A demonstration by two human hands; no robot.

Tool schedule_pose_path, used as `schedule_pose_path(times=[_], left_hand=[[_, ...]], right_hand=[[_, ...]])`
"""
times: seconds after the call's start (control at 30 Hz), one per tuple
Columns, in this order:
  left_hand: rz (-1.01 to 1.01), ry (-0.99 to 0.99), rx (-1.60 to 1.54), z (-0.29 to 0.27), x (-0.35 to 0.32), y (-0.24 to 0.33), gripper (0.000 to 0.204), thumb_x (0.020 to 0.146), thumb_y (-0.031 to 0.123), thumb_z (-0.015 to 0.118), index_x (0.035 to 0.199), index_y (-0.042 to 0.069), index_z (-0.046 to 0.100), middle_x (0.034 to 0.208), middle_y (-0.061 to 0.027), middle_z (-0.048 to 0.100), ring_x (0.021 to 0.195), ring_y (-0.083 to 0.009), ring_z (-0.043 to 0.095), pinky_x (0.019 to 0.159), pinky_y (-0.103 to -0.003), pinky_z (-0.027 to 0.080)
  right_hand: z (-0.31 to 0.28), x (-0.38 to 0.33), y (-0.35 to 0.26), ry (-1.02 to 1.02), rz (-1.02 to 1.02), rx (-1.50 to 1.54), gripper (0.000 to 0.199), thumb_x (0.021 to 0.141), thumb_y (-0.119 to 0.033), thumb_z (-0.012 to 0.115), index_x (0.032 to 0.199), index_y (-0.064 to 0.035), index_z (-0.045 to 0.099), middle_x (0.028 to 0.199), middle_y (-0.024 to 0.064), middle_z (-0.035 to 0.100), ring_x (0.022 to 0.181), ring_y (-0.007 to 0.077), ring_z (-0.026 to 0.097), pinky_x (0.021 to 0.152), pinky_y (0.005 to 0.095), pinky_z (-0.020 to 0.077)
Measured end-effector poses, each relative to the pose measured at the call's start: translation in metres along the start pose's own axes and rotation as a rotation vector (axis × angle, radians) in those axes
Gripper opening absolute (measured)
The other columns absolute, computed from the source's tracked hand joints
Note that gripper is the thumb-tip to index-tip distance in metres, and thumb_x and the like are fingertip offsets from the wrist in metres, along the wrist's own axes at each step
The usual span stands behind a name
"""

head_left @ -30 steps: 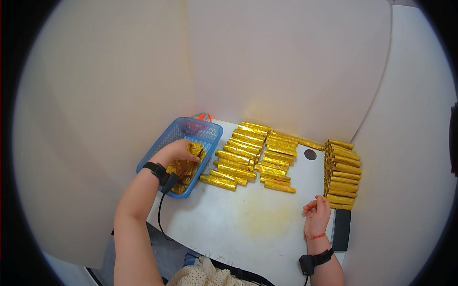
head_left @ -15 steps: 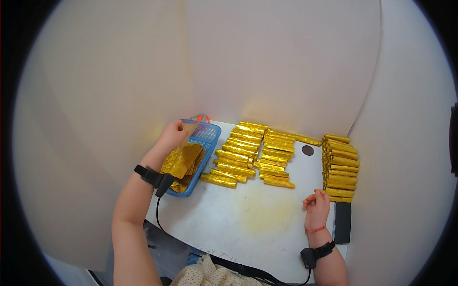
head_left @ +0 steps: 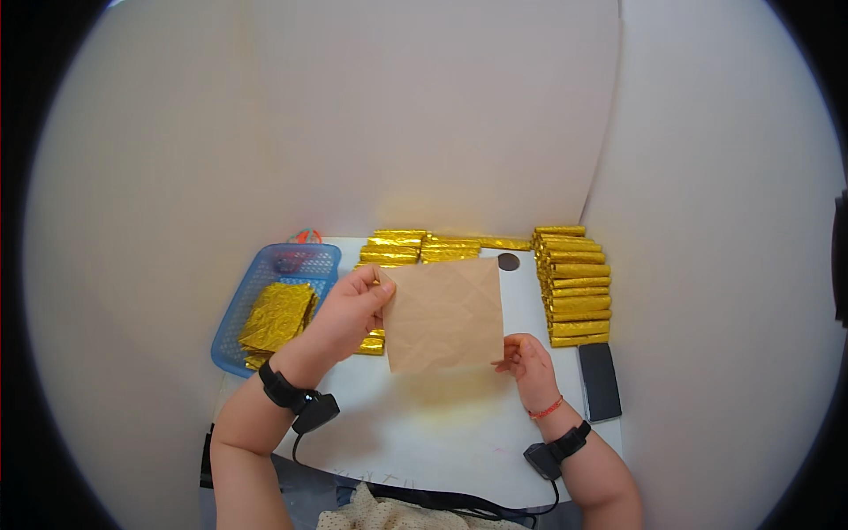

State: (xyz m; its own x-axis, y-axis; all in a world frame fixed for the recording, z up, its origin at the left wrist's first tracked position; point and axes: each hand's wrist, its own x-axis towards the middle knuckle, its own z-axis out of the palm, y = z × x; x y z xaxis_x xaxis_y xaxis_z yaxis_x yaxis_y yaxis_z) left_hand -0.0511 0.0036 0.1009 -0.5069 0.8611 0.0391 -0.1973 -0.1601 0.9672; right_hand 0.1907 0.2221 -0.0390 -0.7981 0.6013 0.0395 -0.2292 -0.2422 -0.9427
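Above the table, my left hand (head_left: 358,305) pinches the upper left edge of a square sheet of foil paper (head_left: 444,316), its plain brown side facing me. My right hand (head_left: 528,367) is at the sheet's lower right corner, fingers loosely apart, some fingertips partly behind the edge; a firm grip does not show. To the left, a blue plastic basket (head_left: 231,322) holds a stack of gold foil sheets (head_left: 276,315). Rolled gold foil tubes (head_left: 393,252) lie behind the sheet, which hides part of them.
More gold tubes (head_left: 579,291) are piled at the table's right side. A black rectangular object (head_left: 600,382) lies in front of them, and a dark round spot (head_left: 509,262) marks the white table (head_left: 397,424). Pale walls (head_left: 424,115) enclose the back and sides.
My left hand has brought the foil sheet from above the basket rightward to the middle. My right hand has moved left to the sheet's edge. The view has shifted.
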Motion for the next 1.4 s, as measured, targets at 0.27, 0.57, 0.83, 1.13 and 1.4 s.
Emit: schedule_pose_path(times=[0.27,0.57,0.83,1.13,1.4], left_hand=[[-0.138,-0.028,0.053,0.002,0.008,-0.075,0.013,0.110,0.016,0.056,0.118,0.008,0.061,0.110,-0.0039,0.073,0.096,-0.0120,0.071,0.086,-0.031,0.057],[-0.171,0.053,0.034,0.007,-0.003,-0.100,0.019,0.105,0.012,0.066,0.122,0.005,0.060,0.109,-0.0044,0.075,0.094,-0.0103,0.071,0.082,-0.029,0.057],[-0.321,-0.062,0.109,0.008,-0.013,-0.122,0.044,0.095,0.001,0.073,0.138,-0.001,0.060,0.118,-0.0099,0.076,0.100,-0.0128,0.074,0.085,-0.029,0.060],[-0.206,0.053,0.038,0.005,-0.014,-0.123,0.033,0.099,0.001,0.069,0.131,-0.004,0.062,0.114,-0.0118,0.076,0.096,-0.0155,0.075,0.082,-0.031,0.064],[-0.233,-0.013,-0.188,0.009,-0.018,-0.120,0.038,0.102,0.001,0.065,0.138,-0.002,0.053,0.124,-0.0136,0.071,0.103,-0.0202,0.073,0.080,-0.038,0.066]], right_hand=[[-0.005,0.001,-0.008,-0.176,0.091,0.077,0.025,0.109,-0.023,0.060,0.119,0.0001,0.063,0.104,0.0049,0.072,0.094,0.0116,0.067,0.090,0.0291,0.0539],[0.007,-0.002,-0.005,-0.105,0.063,-0.091,0.012,0.099,0.000,0.070,0.109,-0.0016,0.062,0.101,0.0030,0.073,0.091,0.0061,0.067,0.080,0.0217,0.0544],[0.011,-0.002,0.004,-0.038,0.018,-0.112,0.011,0.101,-0.001,0.067,0.105,-0.0027,0.057,0.100,0.0030,0.072,0.088,0.0045,0.065,0.075,0.0199,0.0524],[0.013,-0.006,-0.008,-0.039,-0.018,-0.011,0.017,0.105,0.002,0.058,0.122,-0.0016,0.057,0.105,0.0083,0.072,0.089,0.0120,0.069,0.080,0.0277,0.0570],[0.001,-0.007,0.001,-0.297,-0.248,-0.404,0.035,0.094,0.012,0.060,0.126,-0.0010,0.067,0.121,0.0111,0.066,0.107,0.0192,0.067,0.094,0.0305,0.0531]])
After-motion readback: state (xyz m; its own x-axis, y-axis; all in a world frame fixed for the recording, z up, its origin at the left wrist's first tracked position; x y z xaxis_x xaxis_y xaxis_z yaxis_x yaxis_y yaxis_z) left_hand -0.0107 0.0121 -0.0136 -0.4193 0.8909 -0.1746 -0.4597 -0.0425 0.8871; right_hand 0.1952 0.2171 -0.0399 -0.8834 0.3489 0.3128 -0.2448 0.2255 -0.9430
